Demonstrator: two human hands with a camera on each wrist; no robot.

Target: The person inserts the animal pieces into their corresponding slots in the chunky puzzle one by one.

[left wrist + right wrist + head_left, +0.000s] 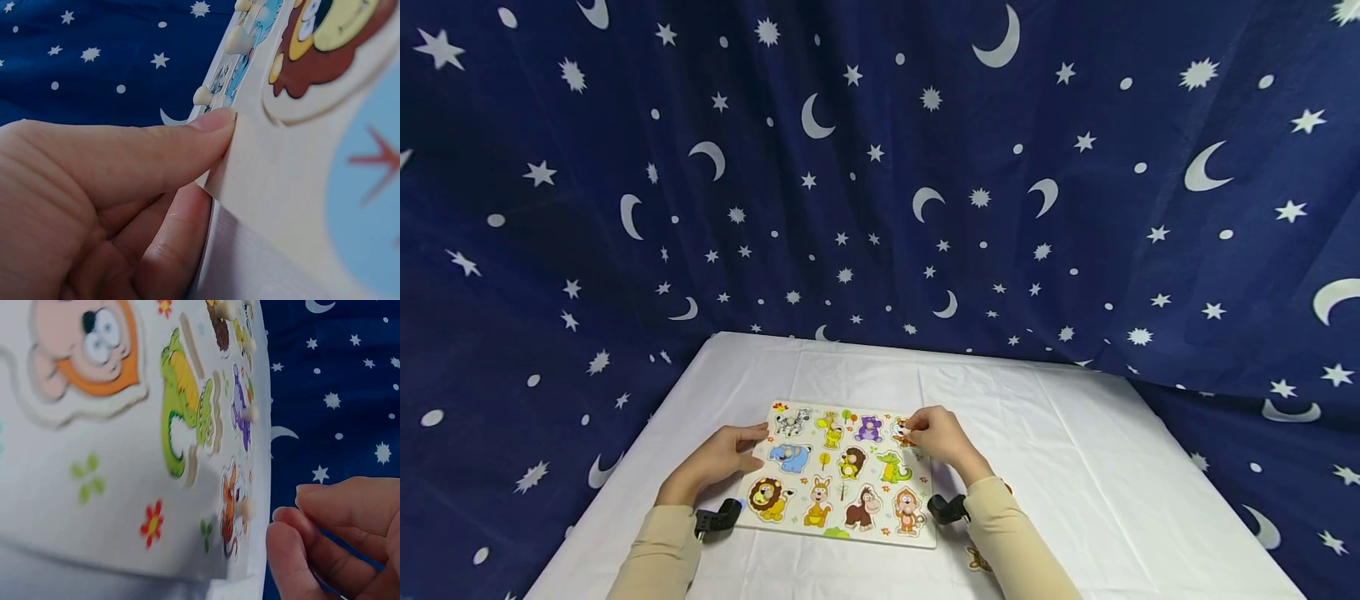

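Note:
A wooden peg puzzle board with cartoon animals lies on the white table. My left hand grips its left edge, thumb on the top face and fingers underneath. At the far right corner, my right hand is over the tiger piece. The right wrist view shows a gap between those bent fingertips and the tiger's peg; nothing is between them. The purple animal and the elephant carry pegs. The crocodile and lion show recess edges without pegs.
A loose brown piece lies on the table beside the right sleeve, which partly hides it. A red bit peeks out behind that sleeve. Black wrist mounts sit near the board's edges. A dark blue starry curtain surrounds the table.

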